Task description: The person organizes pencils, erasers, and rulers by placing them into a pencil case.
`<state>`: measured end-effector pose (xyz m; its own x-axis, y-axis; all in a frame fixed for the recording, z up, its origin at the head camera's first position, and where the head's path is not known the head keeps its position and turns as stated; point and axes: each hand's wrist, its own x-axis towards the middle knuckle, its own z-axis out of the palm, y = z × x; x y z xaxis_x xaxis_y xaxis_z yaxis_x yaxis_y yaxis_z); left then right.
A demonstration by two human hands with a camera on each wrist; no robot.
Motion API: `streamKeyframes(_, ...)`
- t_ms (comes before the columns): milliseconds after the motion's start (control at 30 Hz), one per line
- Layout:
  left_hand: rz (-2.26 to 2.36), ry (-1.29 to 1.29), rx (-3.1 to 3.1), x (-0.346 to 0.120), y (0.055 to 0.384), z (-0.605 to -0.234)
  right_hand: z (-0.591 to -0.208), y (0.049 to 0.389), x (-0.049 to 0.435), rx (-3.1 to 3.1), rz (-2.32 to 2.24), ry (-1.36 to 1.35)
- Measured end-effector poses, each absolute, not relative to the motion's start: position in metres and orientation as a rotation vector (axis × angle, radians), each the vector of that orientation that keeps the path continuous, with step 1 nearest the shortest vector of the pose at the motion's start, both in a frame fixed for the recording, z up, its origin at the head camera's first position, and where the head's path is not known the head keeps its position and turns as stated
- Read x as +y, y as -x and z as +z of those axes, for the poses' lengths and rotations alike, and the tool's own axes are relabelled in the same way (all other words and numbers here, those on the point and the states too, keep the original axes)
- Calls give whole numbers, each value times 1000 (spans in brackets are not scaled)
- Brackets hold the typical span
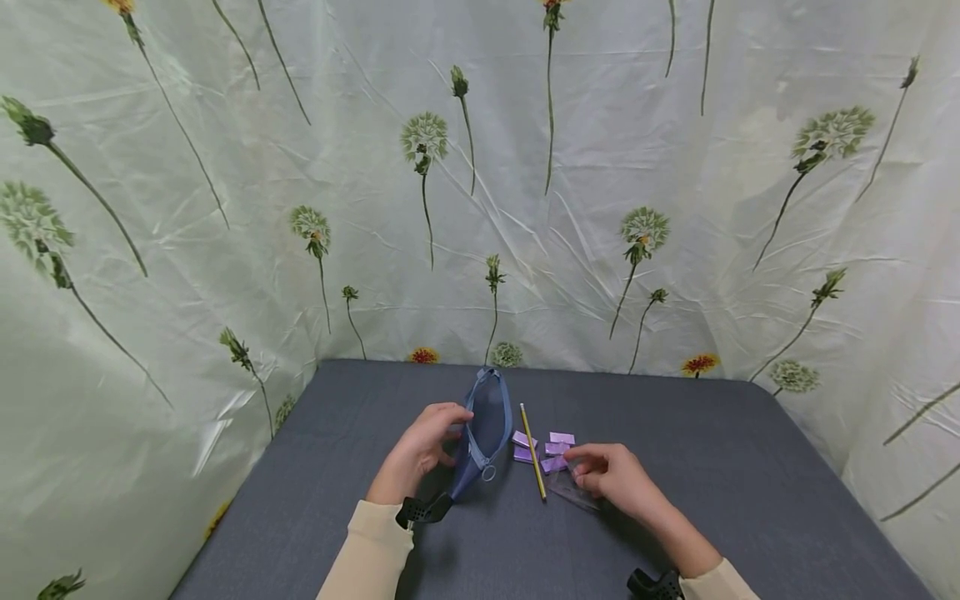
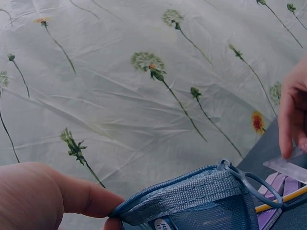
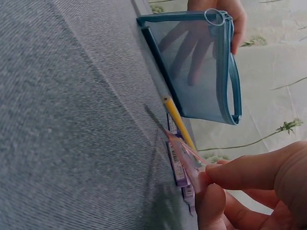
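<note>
My left hand holds a blue mesh zip pouch upright on the table. In the left wrist view, thumb and forefinger pinch the zipped rim at one end; a round zip pull hangs at the other. The pouch's mouth gapes, and through its mesh the right wrist view shows fingers spread behind it. My right hand pinches a thin clear plastic set square, slanted low over the table. Left of that hand lie a yellow pencil and several small purple boxes, some with barcodes.
A dark grey cloth covers the table. Behind it and at the sides hangs a pale curtain printed with dandelions. The pencil lies across some of the purple boxes, between the pouch and my right hand.
</note>
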<state>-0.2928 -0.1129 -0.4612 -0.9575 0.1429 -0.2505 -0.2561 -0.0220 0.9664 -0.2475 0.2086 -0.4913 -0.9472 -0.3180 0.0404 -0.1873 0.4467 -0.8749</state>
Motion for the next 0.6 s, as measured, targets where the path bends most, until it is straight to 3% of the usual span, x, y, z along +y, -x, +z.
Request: streamKeyframes(600, 2060, 117, 1970, -115, 293, -461, -472, 249, 202, 2610, -1532, 310)
